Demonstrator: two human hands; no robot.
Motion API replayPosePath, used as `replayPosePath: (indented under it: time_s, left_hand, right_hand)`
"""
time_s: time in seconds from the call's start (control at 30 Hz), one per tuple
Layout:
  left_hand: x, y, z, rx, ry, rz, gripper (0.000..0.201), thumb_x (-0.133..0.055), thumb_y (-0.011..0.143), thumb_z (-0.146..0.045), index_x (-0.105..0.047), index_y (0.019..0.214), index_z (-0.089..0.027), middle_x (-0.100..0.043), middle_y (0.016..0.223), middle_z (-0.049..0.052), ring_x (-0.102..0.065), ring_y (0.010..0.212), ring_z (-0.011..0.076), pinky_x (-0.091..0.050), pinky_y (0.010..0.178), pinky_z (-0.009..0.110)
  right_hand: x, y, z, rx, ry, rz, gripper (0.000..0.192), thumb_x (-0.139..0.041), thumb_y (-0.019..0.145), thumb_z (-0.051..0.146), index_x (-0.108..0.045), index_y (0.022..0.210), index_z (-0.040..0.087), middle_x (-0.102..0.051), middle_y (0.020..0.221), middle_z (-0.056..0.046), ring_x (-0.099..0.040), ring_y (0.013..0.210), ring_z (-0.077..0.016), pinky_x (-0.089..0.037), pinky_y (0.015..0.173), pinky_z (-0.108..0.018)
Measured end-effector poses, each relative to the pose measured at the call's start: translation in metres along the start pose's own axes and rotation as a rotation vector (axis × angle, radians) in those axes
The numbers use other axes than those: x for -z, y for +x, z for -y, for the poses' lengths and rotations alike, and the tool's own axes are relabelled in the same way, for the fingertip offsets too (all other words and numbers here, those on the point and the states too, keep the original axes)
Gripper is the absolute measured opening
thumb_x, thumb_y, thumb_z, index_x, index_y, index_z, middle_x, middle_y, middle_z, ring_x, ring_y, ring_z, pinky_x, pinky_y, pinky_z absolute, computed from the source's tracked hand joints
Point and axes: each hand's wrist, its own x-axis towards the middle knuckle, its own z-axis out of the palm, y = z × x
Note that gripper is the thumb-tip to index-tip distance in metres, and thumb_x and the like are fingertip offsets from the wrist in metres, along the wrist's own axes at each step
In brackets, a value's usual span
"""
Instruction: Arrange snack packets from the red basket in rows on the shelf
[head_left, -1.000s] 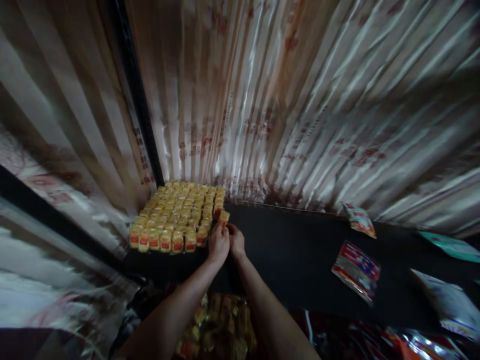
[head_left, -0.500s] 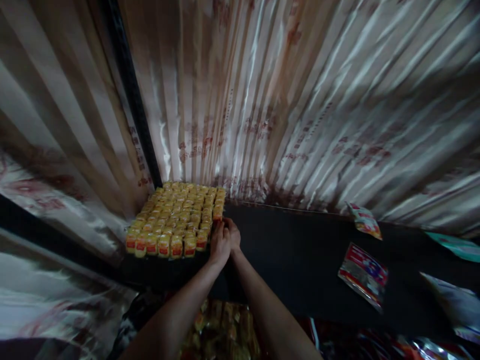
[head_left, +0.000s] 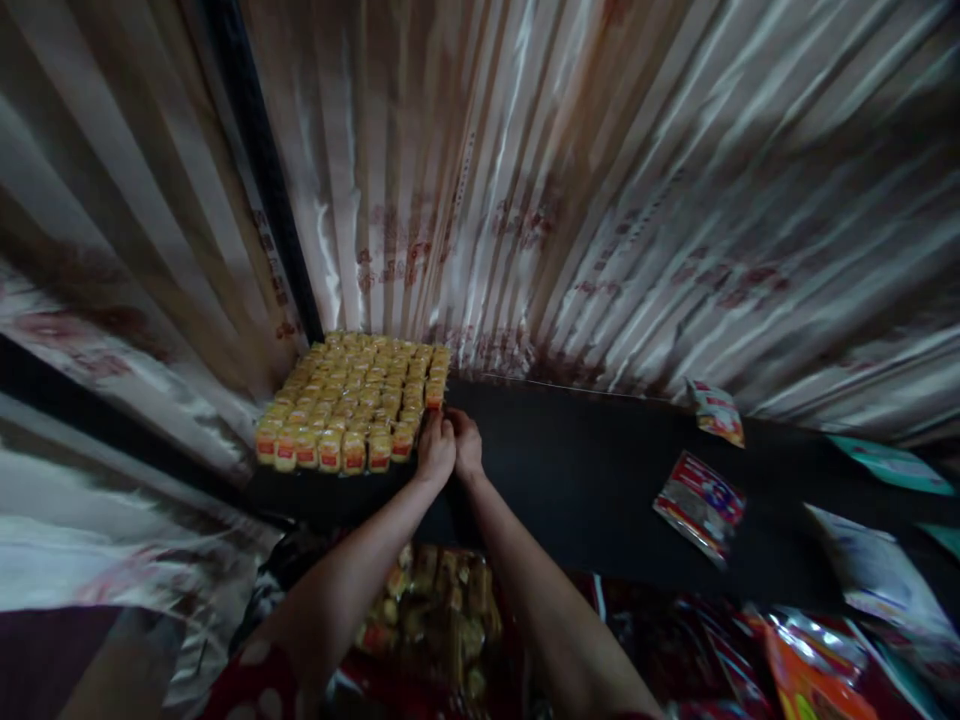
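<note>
My left hand (head_left: 435, 450) and right hand (head_left: 466, 448) press side by side against the right edge of the block of small yellow packets (head_left: 352, 400) at the dark table's (head_left: 585, 480) far left corner. Fingers look curled together, though in this dimness I cannot tell whether either grip pinches a packet.

Single head-worn view, facing forward and down over the shelf (head_left: 570, 480).

Both forearms extended forward, converging. Left hand (head_left: 436, 449) and right hand (head_left: 467, 446) pressed side by side, fingers curled downward, knuckles up.
</note>
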Motion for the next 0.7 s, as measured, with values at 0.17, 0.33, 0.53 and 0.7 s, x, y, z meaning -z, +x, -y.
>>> replayPosePath:
  time_s: [0.17, 0.33, 0.53, 0.7]
  left_hand:
    - [0.007, -0.013, -0.005, -0.028, 0.105, -0.016, 0.035, -0.041, 0.087, -0.013, -0.058, 0.117, -0.009, -0.052, 0.132, 0.014, -0.040, 0.130, 0.0201, -0.023, 0.112, 0.029]
    - [0.015, -0.055, 0.003, -0.059, 0.200, 0.013, 0.030, -0.042, 0.085, -0.012, -0.063, 0.107, -0.016, -0.061, 0.120, 0.008, -0.051, 0.117, 0.0193, -0.032, 0.106, 0.032]
    - [0.014, -0.148, 0.042, -0.129, 0.164, 0.136, 0.029, -0.041, 0.082, -0.008, -0.064, 0.094, -0.022, -0.065, 0.103, 0.006, -0.057, 0.101, 0.0179, -0.041, 0.098, 0.031]
    - [0.006, -0.194, 0.094, 0.007, 0.139, 0.153, 0.032, -0.046, 0.074, -0.003, -0.063, 0.094, -0.020, -0.063, 0.108, 0.009, -0.055, 0.107, 0.0218, -0.038, 0.100, 0.034]
  right_hand:
    - [0.017, -0.033, -0.001, -0.044, 0.108, -0.065, 0.036, -0.046, 0.078, 0.032, -0.061, 0.105, 0.013, -0.064, 0.106, -0.011, -0.059, 0.095, -0.0186, -0.044, 0.089, -0.030]
    - [0.039, -0.093, 0.000, -0.028, 0.263, -0.096, 0.034, -0.044, 0.081, 0.040, -0.060, 0.099, 0.016, -0.067, 0.098, -0.008, -0.061, 0.090, -0.0176, -0.045, 0.086, -0.029]
    - [0.057, -0.182, -0.016, -0.068, 0.267, -0.087, 0.031, -0.043, 0.083, 0.043, -0.061, 0.088, 0.018, -0.067, 0.087, -0.006, -0.061, 0.083, -0.0177, -0.046, 0.080, -0.027]
    - [0.050, -0.219, -0.060, -0.289, -0.016, -0.014, 0.031, -0.037, 0.085, 0.038, -0.060, 0.093, 0.018, -0.069, 0.090, -0.009, -0.064, 0.083, -0.0208, -0.048, 0.076, -0.030]
